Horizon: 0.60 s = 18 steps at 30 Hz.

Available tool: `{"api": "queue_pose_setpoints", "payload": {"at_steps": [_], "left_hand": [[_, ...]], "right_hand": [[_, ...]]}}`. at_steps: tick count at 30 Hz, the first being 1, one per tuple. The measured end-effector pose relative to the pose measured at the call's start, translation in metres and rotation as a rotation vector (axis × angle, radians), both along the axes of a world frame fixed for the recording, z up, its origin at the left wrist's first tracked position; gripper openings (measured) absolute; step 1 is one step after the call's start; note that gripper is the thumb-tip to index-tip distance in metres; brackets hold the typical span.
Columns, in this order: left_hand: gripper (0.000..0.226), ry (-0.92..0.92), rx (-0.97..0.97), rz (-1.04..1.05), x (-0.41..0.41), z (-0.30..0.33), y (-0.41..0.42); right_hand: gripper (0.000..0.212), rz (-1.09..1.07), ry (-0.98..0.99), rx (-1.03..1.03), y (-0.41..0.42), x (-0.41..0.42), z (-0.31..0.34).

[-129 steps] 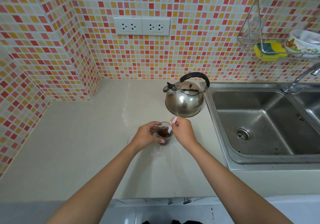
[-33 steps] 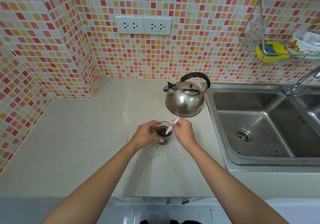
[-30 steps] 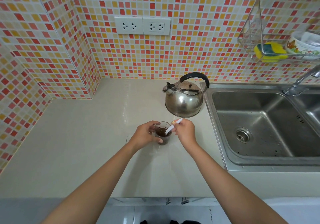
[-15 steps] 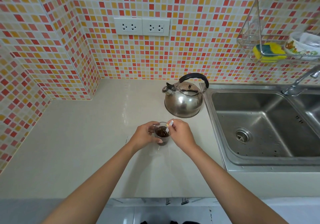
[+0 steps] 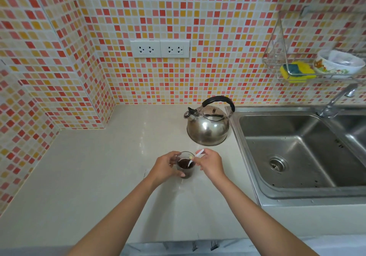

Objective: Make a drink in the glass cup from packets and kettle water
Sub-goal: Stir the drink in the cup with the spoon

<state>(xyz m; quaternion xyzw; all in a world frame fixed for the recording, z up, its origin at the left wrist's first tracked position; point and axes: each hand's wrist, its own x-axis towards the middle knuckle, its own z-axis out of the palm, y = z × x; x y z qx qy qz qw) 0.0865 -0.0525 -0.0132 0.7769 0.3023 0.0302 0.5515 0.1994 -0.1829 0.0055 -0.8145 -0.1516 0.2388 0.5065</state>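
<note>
A small glass cup (image 5: 185, 167) holding dark brown liquid stands on the pale counter (image 5: 99, 176) in front of me. My left hand (image 5: 165, 165) wraps around its left side. My right hand (image 5: 210, 163) pinches a thin white stick-shaped packet (image 5: 195, 156) whose lower end dips into the drink. The steel kettle (image 5: 208, 124) with a black handle stands behind the cup, next to the sink.
A steel sink (image 5: 297, 150) with a tap (image 5: 336, 101) lies to the right. A wire rack (image 5: 309, 65) on the tiled wall holds a yellow sponge and a bowl. Two white sockets (image 5: 160, 49) sit above the counter.
My right hand has kept shifting the white packet about inside the cup, its upper end swinging between upright and tilted right. The left hand and the cup have stayed put.
</note>
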Motion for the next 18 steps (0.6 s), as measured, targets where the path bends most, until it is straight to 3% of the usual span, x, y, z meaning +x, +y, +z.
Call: {"api": "queue_pose_setpoints", "payload": {"at_steps": [13, 18], "left_hand": [[0.078, 0.046, 0.049, -0.003, -0.009, -0.003, 0.001], [0.059, 0.142, 0.278, -0.040, -0.021, 0.013, 0.017]], "right_hand": [[0.035, 0.098, 0.083, -0.091, -0.018, -0.001, 0.002], [0.045, 0.183, -0.001, -0.261, -0.039, 0.034, 0.019]]}}
